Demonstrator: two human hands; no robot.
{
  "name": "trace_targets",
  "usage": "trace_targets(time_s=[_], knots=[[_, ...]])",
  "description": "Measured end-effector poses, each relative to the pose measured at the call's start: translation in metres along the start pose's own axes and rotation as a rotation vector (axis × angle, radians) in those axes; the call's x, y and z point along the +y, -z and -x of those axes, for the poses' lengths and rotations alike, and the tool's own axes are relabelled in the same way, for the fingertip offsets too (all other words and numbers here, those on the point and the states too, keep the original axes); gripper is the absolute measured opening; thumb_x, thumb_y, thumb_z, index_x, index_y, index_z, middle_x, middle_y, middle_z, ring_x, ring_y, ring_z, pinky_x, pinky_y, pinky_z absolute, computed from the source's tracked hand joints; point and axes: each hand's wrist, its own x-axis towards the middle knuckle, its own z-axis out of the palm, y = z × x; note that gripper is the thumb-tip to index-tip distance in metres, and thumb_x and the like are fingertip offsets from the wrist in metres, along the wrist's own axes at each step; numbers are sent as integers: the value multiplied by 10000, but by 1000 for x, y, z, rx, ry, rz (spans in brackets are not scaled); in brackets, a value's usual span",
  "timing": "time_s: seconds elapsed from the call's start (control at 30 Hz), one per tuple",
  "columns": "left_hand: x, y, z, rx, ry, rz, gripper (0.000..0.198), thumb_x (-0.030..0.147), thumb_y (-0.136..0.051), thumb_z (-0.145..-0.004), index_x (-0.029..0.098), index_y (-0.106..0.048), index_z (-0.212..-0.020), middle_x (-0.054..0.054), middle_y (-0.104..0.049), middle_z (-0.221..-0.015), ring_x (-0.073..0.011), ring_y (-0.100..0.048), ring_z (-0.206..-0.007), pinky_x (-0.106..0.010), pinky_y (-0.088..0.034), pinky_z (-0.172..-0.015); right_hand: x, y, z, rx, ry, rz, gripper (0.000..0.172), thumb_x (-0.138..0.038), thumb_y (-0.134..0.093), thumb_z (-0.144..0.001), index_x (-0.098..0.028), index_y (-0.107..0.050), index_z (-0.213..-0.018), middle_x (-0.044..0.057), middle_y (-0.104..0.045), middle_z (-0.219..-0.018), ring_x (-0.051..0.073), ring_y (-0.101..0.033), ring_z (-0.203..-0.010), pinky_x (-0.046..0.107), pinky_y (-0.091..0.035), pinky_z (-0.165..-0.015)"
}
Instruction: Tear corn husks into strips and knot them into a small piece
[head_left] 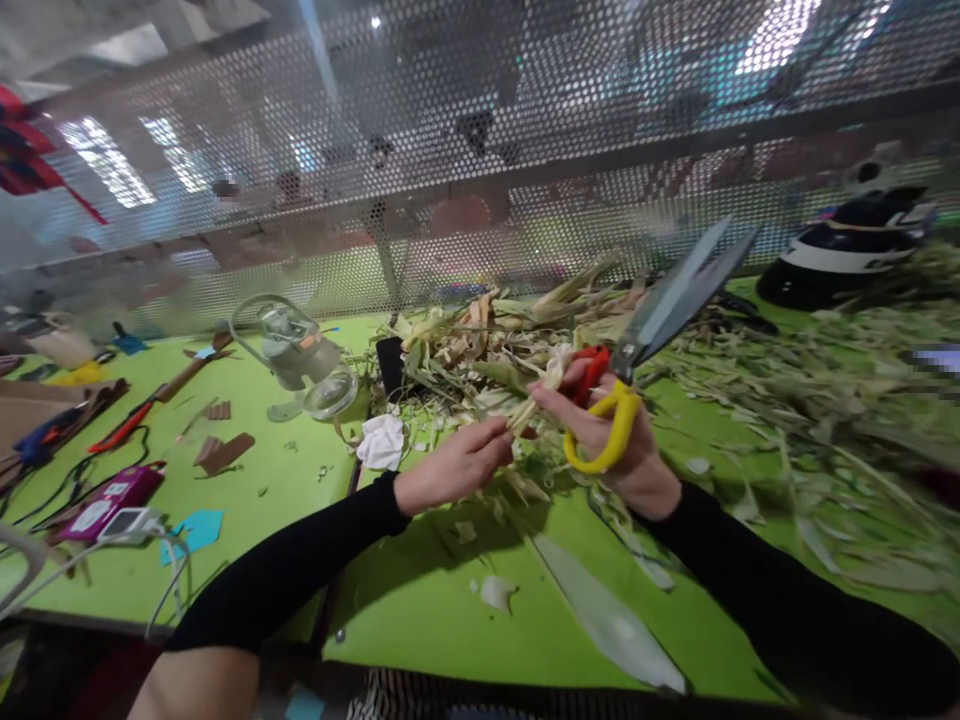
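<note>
A slim bundle of pale husk strips (527, 409) is held in the air between the two hands, above the green table (420, 610). It is judged to be very light and pliant, stiffer along its fibres than across them, papery where dry and liable to split lengthwise if twisted hard; slipping seems a smaller risk than fraying. It is best taken by the gathered part, with all strands pinched together, rather than by a loose edge. The lower end is pinched by the left hand (463, 463), its thumb and fingertips brought together. Higher up, the bundle is gripped by the thumb and forefinger of the right hand (634, 462), by which the scissors (628, 355) are also carried, yellow and red loops hung about the hand and blades slightly parted, pointing up and away; how the remaining fingers are set in the loops cannot be told for sure. Beyond the hands, a heap of husks (480, 340) is spread, and nearer the table's front edge a long pale husk (607, 622) is left lying flat.
</note>
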Motion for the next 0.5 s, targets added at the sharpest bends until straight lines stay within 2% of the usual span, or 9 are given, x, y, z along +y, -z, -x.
trace_targets(time_s=[0.1,0.17,0.2,0.27,0.4,0.5], knots=[[0,3,6,9,14,-78,334,474,-439,-1062,180,-568,-970,24,-461,-791,-98,-397,-652,-243,-350,-580,4,6,-3,37,21,7,509,-591,-887,-689,-278,-497,-786,0,-582,-820,193,-618,-755,410,-617,-816],[2,3,4,28,26,-136,368,529,-466,-1049,202,-507,-885,14,-496,-796,-111,-449,-693,-248,-382,-615,7,7,-1,12,32,5,502,-598,-883,-704,-274,-514,-805,-9,-579,-808,182,-600,-732,386,-608,-765],[3,2,1,0,34,-132,381,551,-483,-1041,211,-474,-869,17,-507,-792,-110,-464,-678,-253,-398,-620,9,6,1,-9,47,6,485,-586,-880,-720,-271,-522,-809,-15,-579,-798,175,-592,-717,371,-602,-740],[5,0,-7,-32,33,-55,329,503,-475,-1054,213,-453,-899,14,-539,-822,-101,-494,-643,-258,-425,-623,10,3,6,-58,73,1,438,-533,-882,-743,-266,-542,-810,-26,-585,-786,160,-585,-691,344,-589,-692],[6,-5,-16,64,-15,25,263,365,-393,-1096,176,-555,-1011,39,-450,-768,-79,-333,-586,-221,-294,-545,9,-2,12,-79,33,-73,459,-477,-924,-701,-272,-530,-818,-48,-593,-801,138,-588,-634,310,-567,-591],[7,-9,-15,79,-1,102,281,374,-408,-1100,167,-581,-1021,58,-400,-715,-74,-280,-561,-209,-254,-517,6,-3,11,-65,-16,-58,495,-557,-890,-712,-294,-491,-842,-43,-576,-791,160,-594,-638,346,-578,-611]])
